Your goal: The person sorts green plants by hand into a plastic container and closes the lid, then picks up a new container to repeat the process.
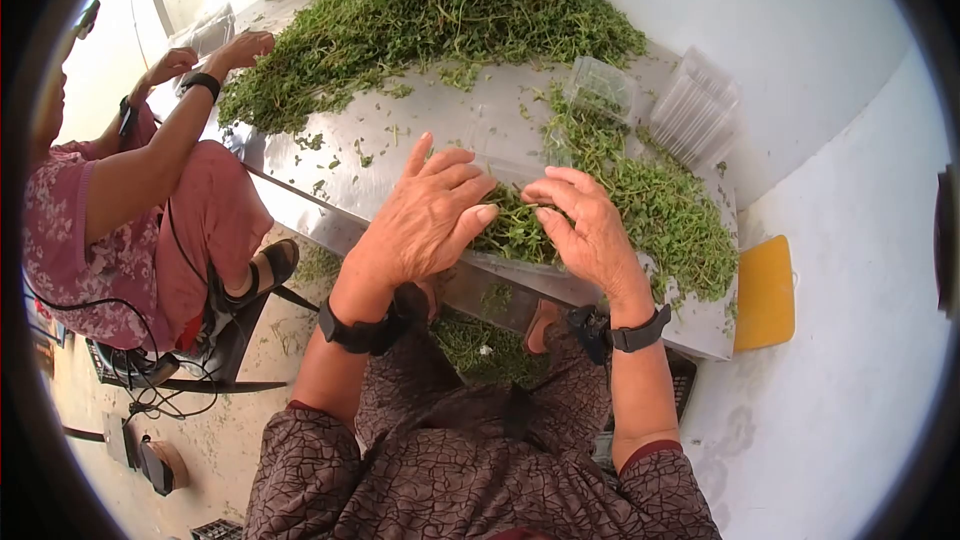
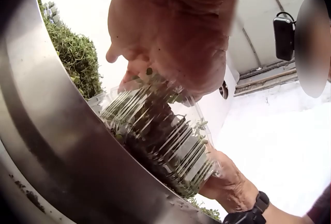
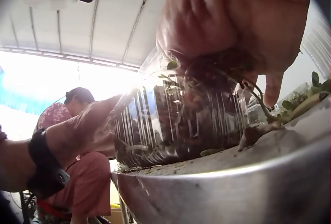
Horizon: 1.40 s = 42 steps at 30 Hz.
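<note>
A clear ribbed plastic box (image 3: 137, 131) stands at the metal table's near edge, packed with leafy green sprigs (image 1: 515, 232). Over its left side my left hand (image 1: 430, 210) reaches in, fingers extended and spread, the thumb by the greens. From the other side, my right hand (image 1: 590, 230) has bent fingers and thumb around some sprigs at the box's top. Both wrist views show the palms close over the box, hiding part of its contents. Behind the hands in the head view, loose sprigs (image 1: 690, 225) lie spread on the table to the right.
A large heap of greens (image 1: 450, 10) covers the table's far side. Another clear box (image 1: 600, 90) and a stack of empty boxes (image 1: 695, 108) stand back right, near the wall. A yellow board (image 1: 765, 292) leans there. Another person (image 1: 130, 200) sits at left, hands at the heap.
</note>
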Motion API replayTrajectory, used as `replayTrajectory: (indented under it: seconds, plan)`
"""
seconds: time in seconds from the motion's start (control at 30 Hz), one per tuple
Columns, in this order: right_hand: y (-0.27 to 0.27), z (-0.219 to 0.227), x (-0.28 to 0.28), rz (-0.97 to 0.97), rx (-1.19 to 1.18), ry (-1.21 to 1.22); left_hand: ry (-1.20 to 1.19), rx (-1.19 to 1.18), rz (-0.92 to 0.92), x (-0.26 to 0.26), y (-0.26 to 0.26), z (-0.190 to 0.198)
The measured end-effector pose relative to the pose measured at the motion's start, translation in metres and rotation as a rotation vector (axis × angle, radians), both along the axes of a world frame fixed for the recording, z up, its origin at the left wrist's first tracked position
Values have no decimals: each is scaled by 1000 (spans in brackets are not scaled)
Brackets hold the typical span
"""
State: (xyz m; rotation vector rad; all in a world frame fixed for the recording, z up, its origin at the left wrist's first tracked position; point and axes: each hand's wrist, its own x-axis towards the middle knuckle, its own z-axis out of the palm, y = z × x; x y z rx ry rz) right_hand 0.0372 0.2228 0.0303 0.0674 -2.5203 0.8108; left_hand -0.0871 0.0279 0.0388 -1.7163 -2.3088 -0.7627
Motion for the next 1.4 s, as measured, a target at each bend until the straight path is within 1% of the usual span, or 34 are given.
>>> replayTrajectory:
  seconds: [0.07,0.1,0.17,0.3,0.4,0.47,0.5,0.57,0.7,0.77,0.8,0.87,0.9,0.97,1.0,1.03,1.1,1.13,1.17,1.23,1.27,1.3,1.33,1.4]
  plan:
    - [-1,1,1,-17,2,-9,0,179,-10,-1,0,0]
    - [-1,1,2,-17,2,-10,-1,178,-10,-1,1,0]
    - [-2,1,2,-44,15,-28,78,154,-16,-3,3,0]
    - [-2,5,3,-11,50,-27,53,100,-27,-4,5,-3]
    - [-3,3,3,-17,-6,-20,98,107,20,0,2,1]
    - [-1,2,1,6,78,-10,94,84,-4,1,2,4]
    - [-2,2,0,8,79,-8,96,84,-3,0,2,2]
    - [-2,1,1,1,-8,-29,50,77,-29,-3,3,-2]
    - [1,3,1,5,-29,-22,-41,155,-62,-3,1,-1]
    - [5,7,7,17,-104,2,-229,293,-95,-4,-1,-7]
    - [7,9,10,15,-103,-1,-232,293,-96,-4,-3,-7]
    - [11,16,17,-36,-93,40,-198,250,-39,0,-9,-2]
    - [12,18,21,-38,-91,39,-199,251,-41,1,-10,-1]
    - [12,22,33,-34,-203,77,-189,215,-64,5,-11,1]
    - [10,23,39,-63,-257,57,-191,216,-66,7,-12,2]
    - [8,22,44,-66,-257,55,-157,174,-83,9,-12,3]
    - [4,19,53,-130,-181,35,-124,133,-103,15,-11,2]
    - [5,12,56,-148,-24,44,-77,97,-101,20,-12,0]
    - [3,10,62,-157,-25,41,-32,59,-102,24,-11,-2]
    - [-4,9,72,-158,-24,53,-51,43,-113,27,-11,-5]
    - [-8,7,76,-187,-73,58,-18,19,-90,29,-10,-7]
    - [-9,3,78,-190,-72,56,15,-5,-66,30,-10,-8]
    - [-10,-2,79,-207,-41,61,13,-5,-69,32,-9,-8]
    - [-16,-5,80,-230,-1,48,82,-22,-26,36,-8,-5]
